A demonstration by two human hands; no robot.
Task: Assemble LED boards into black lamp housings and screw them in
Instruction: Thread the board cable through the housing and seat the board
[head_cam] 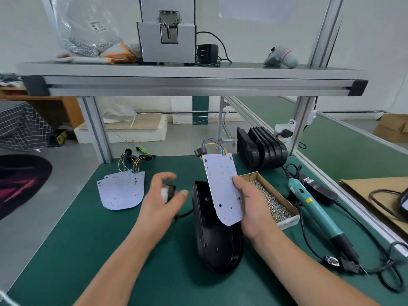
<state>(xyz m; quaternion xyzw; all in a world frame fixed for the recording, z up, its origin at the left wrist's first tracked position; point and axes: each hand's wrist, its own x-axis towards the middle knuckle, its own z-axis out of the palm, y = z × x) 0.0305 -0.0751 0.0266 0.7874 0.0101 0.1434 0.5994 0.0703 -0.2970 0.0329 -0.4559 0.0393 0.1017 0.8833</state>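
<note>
Head view, green worktop (88,250).

Right hand (249,206): fingers clamped on the right edge of one LED board (223,188), thumb on its face. The board is held tilted, off the worktop, its rounded end over the open black housing (216,244). Coloured wires (215,145) leave the board's far end.

Left hand (161,199): just left of the housing, fingers curled round a small black-and-white connector (167,193), forefinger and thumb apart; hand blurred. A black cable (184,214) runs from under this hand to the housing.

Housing lies flat on the worktop, centre, between the forearms.

Also on the worktop: spare LED boards (121,191) stacked far left, screw box (271,199) just right of the right hand, electric screwdriver (315,208) beyond it, further housings (262,149) standing on edge at the back
</note>
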